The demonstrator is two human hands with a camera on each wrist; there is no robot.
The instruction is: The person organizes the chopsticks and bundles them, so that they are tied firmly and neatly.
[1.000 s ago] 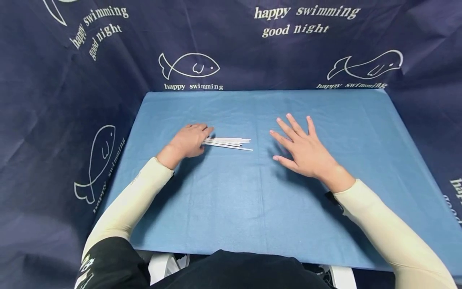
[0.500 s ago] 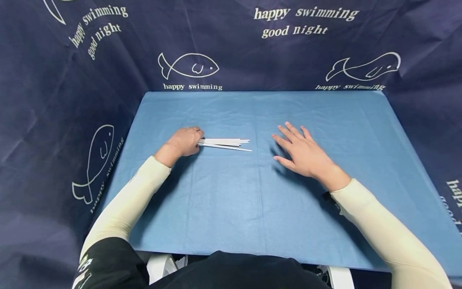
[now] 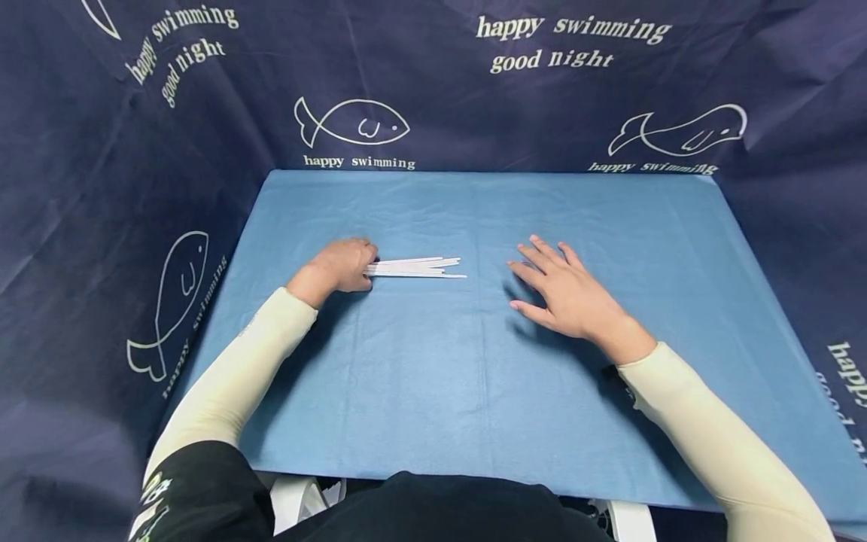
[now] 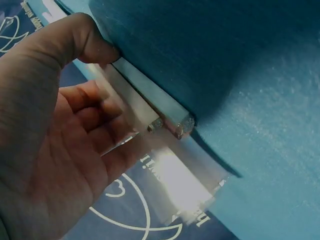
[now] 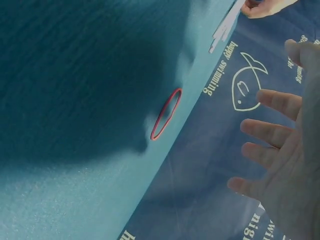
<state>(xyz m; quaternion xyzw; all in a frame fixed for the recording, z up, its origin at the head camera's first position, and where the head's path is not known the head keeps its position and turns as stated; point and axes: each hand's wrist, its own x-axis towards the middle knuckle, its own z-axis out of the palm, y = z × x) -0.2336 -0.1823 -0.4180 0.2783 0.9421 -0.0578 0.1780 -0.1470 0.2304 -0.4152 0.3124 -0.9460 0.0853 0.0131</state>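
My left hand [image 3: 343, 265] grips the left end of a loose bundle of thin white sticks [image 3: 415, 267] low over the cloth. In the left wrist view the thumb bends over the sticks [image 4: 132, 97], with the fingers curled on their other side; clear shiny film shows by their ends. The sticks fan out slightly to the right. My right hand [image 3: 567, 296] hovers palm down over the cloth, fingers spread and holding nothing. The right wrist view shows a red rubber band [image 5: 162, 114] lying on the cloth near that hand; in the head view the hand hides it.
A blue cloth [image 3: 420, 376] covers the table. Dark blue curtains [image 3: 447, 90] printed with white fish and lettering stand along the back and both sides. White chair parts [image 3: 294, 504] show at the near edge.
My left fingers have curled round the sticks and drawn back slightly left, and the bundle has shifted. My right hand has lowered a little, its fingers less widely spread.
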